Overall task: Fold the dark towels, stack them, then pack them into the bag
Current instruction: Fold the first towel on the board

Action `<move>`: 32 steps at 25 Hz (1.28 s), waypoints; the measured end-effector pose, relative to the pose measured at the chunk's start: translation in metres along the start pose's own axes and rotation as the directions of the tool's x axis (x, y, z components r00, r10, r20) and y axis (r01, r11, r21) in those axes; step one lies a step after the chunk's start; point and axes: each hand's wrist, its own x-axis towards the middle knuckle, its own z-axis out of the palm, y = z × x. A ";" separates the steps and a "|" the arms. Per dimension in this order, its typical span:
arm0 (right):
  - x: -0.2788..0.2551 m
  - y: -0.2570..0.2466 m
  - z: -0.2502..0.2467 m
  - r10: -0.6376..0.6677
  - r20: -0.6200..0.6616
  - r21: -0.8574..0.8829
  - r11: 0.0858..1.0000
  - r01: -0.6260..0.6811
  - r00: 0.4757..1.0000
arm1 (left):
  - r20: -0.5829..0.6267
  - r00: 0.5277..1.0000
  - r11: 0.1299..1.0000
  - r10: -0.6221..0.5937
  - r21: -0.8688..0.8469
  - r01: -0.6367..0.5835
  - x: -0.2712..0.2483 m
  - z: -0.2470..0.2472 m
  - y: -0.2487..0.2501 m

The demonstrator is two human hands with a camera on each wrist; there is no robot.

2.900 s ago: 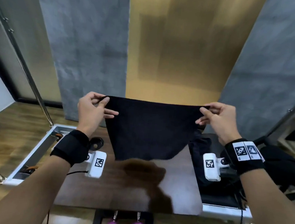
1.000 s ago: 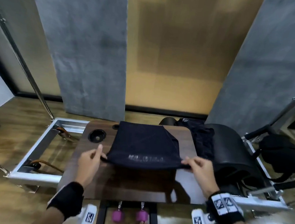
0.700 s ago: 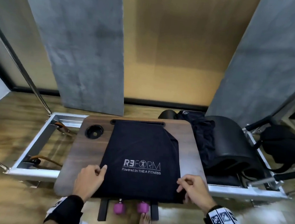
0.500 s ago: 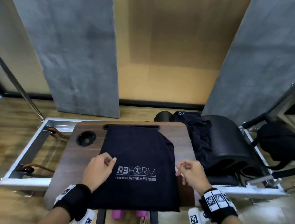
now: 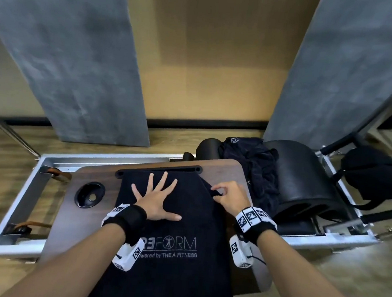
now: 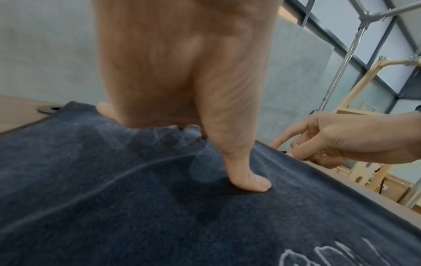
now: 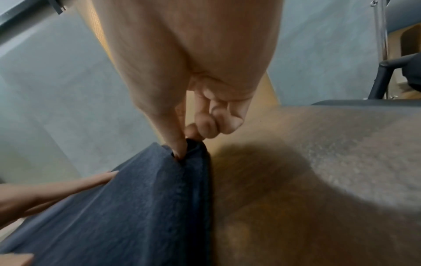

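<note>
Right now the dark towel (image 5: 170, 236) lies spread on the wooden tabletop (image 5: 65, 220), with its near edge hanging over the side closest to the person. The left hand (image 5: 155, 200) is flat on the cloth, fingers straight and spread, holding nothing but pressing it down. The right hand (image 5: 229, 197) pinches the far right edge of the towel between thumb and forefinger, and the other fingers are curled.

I think the danger is in the pull. If the right hand drags the edge while the left palm presses too weakly, the whole towel may slide and the fold will come crooked. The pinch takes only a little cloth, so it may slip out. The overhanging part can also pull the towel off toward the person. Beyond the right hand a heap of dark towels (image 5: 256, 175) waits on the black padded barrel (image 5: 306, 181); a wide sweep may catch it.
</note>
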 end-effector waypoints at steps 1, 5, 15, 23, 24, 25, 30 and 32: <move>0.004 0.003 0.001 -0.005 -0.014 -0.014 1.000 0.005 1.000 | 0.039 0.999 1.000 -0.009 -0.002 0.009 0.003 0.002 -0.002; 0.017 0.017 -0.003 0.179 -0.267 0.211 0.969 -0.124 0.947 | 0.063 0.998 0.999 -0.018 -0.036 0.020 0.005 0.004 -0.007; 0.031 -0.005 0.015 0.397 0.013 0.572 0.750 -0.332 0.918 | 0.078 0.997 0.999 -0.020 -0.033 0.022 -0.002 0.002 -0.002; 0.035 0.000 0.010 0.485 0.067 0.635 0.654 -0.412 0.872 | 0.057 0.998 1.000 -0.010 -0.028 0.012 -0.004 0.002 0.000; 0.036 0.000 0.009 0.516 0.012 0.674 0.629 -0.388 0.856 | 0.041 0.999 1.000 -0.008 -0.028 0.009 -0.006 0.003 0.000; 0.036 0.001 0.007 0.557 -0.056 0.723 0.595 -0.351 0.829 | 0.018 1.000 1.000 -0.005 -0.031 0.006 -0.008 0.004 0.000; 0.018 0.004 0.006 0.564 -0.130 0.772 0.574 -0.273 0.815 | -0.179 0.983 0.999 0.042 0.009 -0.041 -0.036 0.024 -0.004; 0.000 0.000 0.011 0.484 -0.092 0.737 0.621 -0.267 0.870 | -0.236 0.970 0.999 0.052 0.015 -0.049 -0.052 0.036 -0.012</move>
